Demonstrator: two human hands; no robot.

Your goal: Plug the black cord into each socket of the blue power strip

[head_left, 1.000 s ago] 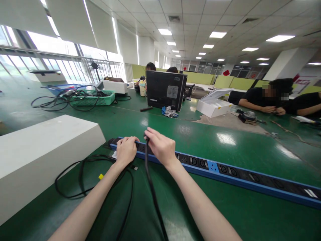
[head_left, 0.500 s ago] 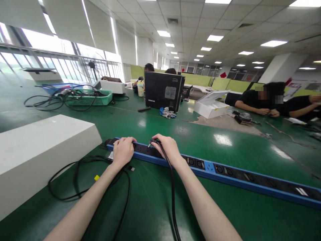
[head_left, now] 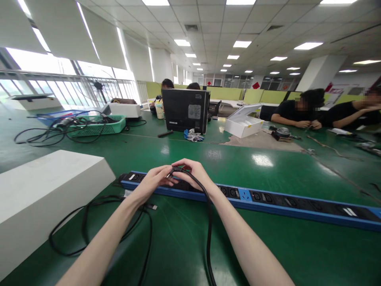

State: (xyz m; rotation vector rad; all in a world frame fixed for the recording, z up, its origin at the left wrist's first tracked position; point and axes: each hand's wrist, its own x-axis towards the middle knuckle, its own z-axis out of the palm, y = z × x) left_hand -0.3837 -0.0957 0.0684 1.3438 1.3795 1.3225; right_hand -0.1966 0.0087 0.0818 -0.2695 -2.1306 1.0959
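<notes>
A black power plug (head_left: 176, 170) with metal prongs is held above the power strip, its thick cord (head_left: 208, 230) running down toward me. My right hand (head_left: 195, 172) grips the plug from the right. From the other side my left hand (head_left: 156, 178) has its thumb and fingers at the prong end, seemingly pinching it too. Beneath both hands lies the long blue and black power strip (head_left: 278, 206), its sockets facing up. The hands cover part of its left half.
A white box (head_left: 53, 190) stands at the left, beside a loose black cable (head_left: 85, 226). Farther back are a green basket (head_left: 111, 126) of cables, a black monitor-like case (head_left: 184, 111), gloves (head_left: 193, 136) and an open white box (head_left: 245, 125). People sit at the far right and behind the case.
My left hand has left the power strip and come over to the plug. My right hand still holds the plug, now turned a little. The view has shifted slightly.
</notes>
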